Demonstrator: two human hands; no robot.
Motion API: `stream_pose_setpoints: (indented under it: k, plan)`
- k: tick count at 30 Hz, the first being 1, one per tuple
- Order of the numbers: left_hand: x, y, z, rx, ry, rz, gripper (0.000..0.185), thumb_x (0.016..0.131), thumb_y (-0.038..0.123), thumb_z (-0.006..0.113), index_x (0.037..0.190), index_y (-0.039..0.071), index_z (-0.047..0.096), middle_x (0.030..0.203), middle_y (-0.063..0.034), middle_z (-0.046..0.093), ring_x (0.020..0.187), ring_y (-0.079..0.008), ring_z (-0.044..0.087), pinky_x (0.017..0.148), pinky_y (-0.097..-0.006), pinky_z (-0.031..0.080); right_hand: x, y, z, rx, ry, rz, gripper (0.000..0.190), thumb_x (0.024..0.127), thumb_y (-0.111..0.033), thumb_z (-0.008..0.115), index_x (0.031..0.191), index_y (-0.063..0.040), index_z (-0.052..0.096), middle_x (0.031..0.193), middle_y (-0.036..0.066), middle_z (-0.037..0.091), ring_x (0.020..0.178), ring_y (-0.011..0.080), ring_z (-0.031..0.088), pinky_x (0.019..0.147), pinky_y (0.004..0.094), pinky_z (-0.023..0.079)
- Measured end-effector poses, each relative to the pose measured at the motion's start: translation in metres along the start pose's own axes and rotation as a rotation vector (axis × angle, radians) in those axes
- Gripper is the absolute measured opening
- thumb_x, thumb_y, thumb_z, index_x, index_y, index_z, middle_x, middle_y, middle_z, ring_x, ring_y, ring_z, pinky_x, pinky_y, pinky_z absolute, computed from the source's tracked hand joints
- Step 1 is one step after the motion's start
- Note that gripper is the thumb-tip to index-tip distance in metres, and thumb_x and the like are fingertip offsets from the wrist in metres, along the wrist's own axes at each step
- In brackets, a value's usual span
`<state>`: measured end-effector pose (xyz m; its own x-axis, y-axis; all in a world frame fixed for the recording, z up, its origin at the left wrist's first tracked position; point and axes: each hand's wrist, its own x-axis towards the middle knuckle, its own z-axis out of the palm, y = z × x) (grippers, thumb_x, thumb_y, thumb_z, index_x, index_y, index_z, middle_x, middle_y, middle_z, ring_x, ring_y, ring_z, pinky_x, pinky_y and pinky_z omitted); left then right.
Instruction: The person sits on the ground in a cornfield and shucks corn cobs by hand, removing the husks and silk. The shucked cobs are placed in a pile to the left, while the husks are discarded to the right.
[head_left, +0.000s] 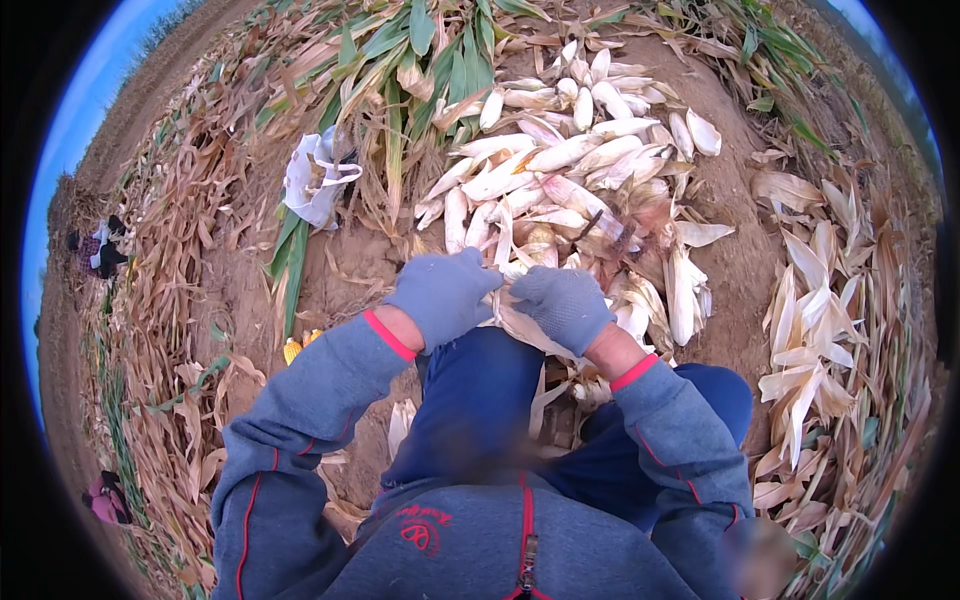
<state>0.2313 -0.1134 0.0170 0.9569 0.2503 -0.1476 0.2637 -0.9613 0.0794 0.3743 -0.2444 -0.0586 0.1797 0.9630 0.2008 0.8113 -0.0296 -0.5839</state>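
Observation:
My left hand (442, 292) and my right hand (564, 304), both in grey knit gloves, meet above my bent knee. Pale husk leaves (525, 327) are pinched between the fingers of both hands; whether a cob is inside them cannot be told. Just beyond the hands lies a large heap of corn ears in pale husks (562, 154), some with brown and reddish silk. Husked yellow corn cobs (293, 350) lie on the soil beside my left forearm, partly hidden by the sleeve.
A white plastic bag (311, 180) stands on the soil at the left, near green corn leaves (295, 262). Loose dry husks (810, 345) and stalks lie at the right. Flattened dry corn stalks (172, 247) run along the left. Two other people (105, 247) are at the far left edge.

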Motion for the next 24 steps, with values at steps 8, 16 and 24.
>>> stream_pose_setpoints:
  k: [8,16,24]
  plan:
    - [0.010,-0.007,0.005,-0.040,-0.038,0.064,0.019,0.069,0.029,0.069,0.083,0.015,0.070,0.090,-0.0074,0.058,0.082,-0.0295,0.060,0.069,-0.0435,0.048,0.006,-0.025,-0.039,-0.056,-0.227,0.112,0.032,0.078,-0.040,0.062,0.095,-0.014,0.067,0.092,0.012,0.066,0.085,0.0327,0.064,0.074,0.0427,0.050]
    - [0.010,-0.010,0.005,-0.157,0.002,0.102,0.022,0.065,0.026,0.071,0.078,0.009,0.067,0.088,-0.0078,0.058,0.085,-0.0295,0.058,0.071,-0.0433,0.047,0.000,-0.011,-0.054,-0.105,-0.416,0.267,0.053,0.073,-0.054,0.064,0.102,-0.010,0.064,0.099,0.015,0.066,0.093,0.0341,0.062,0.079,0.0423,0.049]
    - [-0.009,-0.003,-0.020,0.073,0.077,0.151,0.012,0.064,0.015,0.065,0.073,0.007,0.062,0.085,-0.0095,0.057,0.080,-0.0301,0.056,0.068,-0.0417,0.045,0.001,-0.020,-0.069,-0.023,-0.434,0.238,0.058,0.070,-0.055,0.064,0.107,-0.010,0.064,0.102,0.016,0.065,0.095,0.0336,0.063,0.083,0.0407,0.048]
